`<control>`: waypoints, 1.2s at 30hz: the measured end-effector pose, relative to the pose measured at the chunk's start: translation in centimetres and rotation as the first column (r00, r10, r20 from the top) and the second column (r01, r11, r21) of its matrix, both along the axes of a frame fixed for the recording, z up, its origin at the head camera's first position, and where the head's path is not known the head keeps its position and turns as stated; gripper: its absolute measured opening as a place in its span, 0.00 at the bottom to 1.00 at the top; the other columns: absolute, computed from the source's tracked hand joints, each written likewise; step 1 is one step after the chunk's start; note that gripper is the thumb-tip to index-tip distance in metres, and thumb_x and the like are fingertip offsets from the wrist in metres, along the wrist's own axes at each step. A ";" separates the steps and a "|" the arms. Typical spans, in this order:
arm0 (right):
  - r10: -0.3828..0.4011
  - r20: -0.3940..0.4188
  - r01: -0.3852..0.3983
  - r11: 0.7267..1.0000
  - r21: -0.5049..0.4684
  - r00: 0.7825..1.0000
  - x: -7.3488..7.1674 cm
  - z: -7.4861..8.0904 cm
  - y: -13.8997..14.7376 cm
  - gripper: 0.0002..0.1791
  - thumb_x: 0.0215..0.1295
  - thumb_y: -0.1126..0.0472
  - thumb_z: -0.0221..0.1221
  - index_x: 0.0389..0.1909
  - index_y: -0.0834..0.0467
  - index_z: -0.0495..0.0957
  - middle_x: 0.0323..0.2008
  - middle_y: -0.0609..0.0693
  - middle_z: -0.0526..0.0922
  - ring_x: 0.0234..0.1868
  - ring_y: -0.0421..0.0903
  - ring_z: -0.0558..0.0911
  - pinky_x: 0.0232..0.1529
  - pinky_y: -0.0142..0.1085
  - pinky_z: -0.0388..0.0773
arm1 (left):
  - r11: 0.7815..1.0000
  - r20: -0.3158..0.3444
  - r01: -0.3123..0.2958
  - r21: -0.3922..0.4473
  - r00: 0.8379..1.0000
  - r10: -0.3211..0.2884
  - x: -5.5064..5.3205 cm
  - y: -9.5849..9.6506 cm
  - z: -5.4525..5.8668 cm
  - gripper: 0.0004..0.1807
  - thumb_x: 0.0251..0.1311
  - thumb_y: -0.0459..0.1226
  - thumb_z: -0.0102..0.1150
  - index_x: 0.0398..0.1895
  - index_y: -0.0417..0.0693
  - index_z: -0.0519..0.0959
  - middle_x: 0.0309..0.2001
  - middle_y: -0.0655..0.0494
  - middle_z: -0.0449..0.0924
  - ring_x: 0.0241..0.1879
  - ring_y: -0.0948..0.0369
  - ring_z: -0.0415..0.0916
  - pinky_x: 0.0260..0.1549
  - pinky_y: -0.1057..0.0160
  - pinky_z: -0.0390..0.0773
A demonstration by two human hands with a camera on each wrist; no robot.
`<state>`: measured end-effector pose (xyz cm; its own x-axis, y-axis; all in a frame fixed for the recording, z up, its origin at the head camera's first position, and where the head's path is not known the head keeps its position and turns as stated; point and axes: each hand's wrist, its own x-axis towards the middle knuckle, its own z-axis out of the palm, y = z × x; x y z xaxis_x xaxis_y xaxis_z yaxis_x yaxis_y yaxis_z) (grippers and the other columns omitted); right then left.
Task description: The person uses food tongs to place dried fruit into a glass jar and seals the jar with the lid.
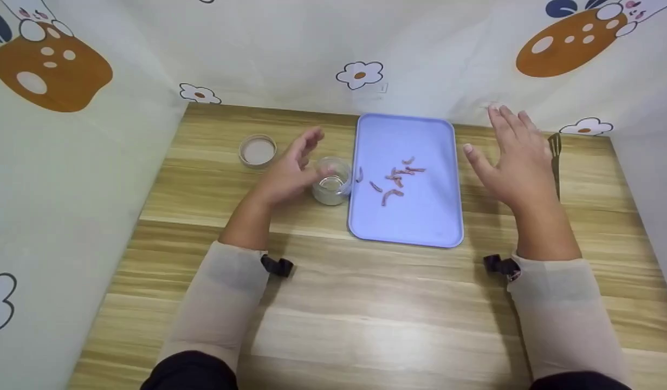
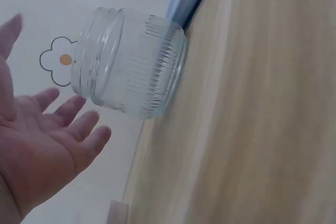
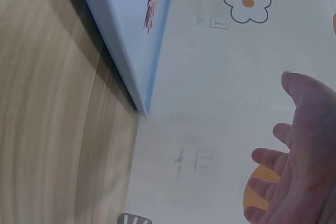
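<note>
- Glass jar point(image 1: 333, 188): clear and colourless, uncapped, with a ringed neck and fine upright ribs around its body; it stands upright towards the table's point(image 1: 366, 325) back edge, just beside the left edge of the blue tray point(image 1: 409, 225).
- Left hand point(image 1: 290, 172): released, fingers loosely spread beside the jar's mouth; whether it touches, I cannot tell.
- Right hand point(image 1: 520, 165): released, fingers extended, raised off the tray's right edge.
- Strips point(image 1: 387, 196): reddish-brown, thin, crooked, scattered mid-tray, one against its left edge.
- Round lid point(image 1: 258, 150): near the table's back left corner.
- Dark slotted utensil point(image 1: 555, 149): near the back right corner.
</note>
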<state>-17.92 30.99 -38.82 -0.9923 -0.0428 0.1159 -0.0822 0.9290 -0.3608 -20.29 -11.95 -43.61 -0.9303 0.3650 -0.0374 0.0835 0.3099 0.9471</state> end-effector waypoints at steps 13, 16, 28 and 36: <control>-0.019 -0.006 0.019 0.999 -0.027 1.000 1.3 -0.2 0.9 0.48 0.76 0.28 0.49 0.88 0.43 0.46 0.89 0.51 0.49 0.89 0.62 0.43 0.81 0.76 0.39 | 0.985 0.084 0.138 0.105 0.986 -0.147 0.6 0.2 -2.4 0.62 0.51 0.39 0.85 0.86 0.52 0.54 0.81 0.52 0.64 0.80 0.55 0.63 0.84 0.53 0.58; -0.020 -0.007 0.020 1.000 -0.024 1.000 1.2 -0.2 1.0 0.48 0.76 0.28 0.50 0.88 0.43 0.47 0.88 0.51 0.50 0.89 0.62 0.44 0.80 0.77 0.41 | 0.984 0.109 0.122 0.132 0.985 -0.137 0.7 0.3 -2.7 0.62 0.49 0.37 0.86 0.85 0.52 0.56 0.80 0.52 0.67 0.78 0.54 0.65 0.84 0.52 0.58; -0.055 0.050 0.056 0.998 -0.012 0.997 1.7 0.1 3.3 0.49 0.76 0.26 0.47 0.89 0.42 0.44 0.89 0.50 0.49 0.89 0.62 0.45 0.76 0.81 0.44 | 1.000 0.085 0.004 0.000 0.996 -0.004 0.6 1.3 -3.5 0.54 0.50 0.40 0.85 0.81 0.58 0.65 0.75 0.55 0.74 0.73 0.53 0.71 0.81 0.51 0.62; -0.082 0.079 0.087 0.994 -0.059 0.994 1.5 0.0 5.6 0.49 0.77 0.28 0.49 0.89 0.42 0.42 0.89 0.54 0.47 0.88 0.64 0.45 0.82 0.73 0.41 | 0.996 0.114 -0.082 -0.025 0.990 0.084 0.7 1.6 -3.5 0.53 0.49 0.44 0.85 0.80 0.63 0.66 0.76 0.56 0.72 0.77 0.54 0.68 0.81 0.52 0.62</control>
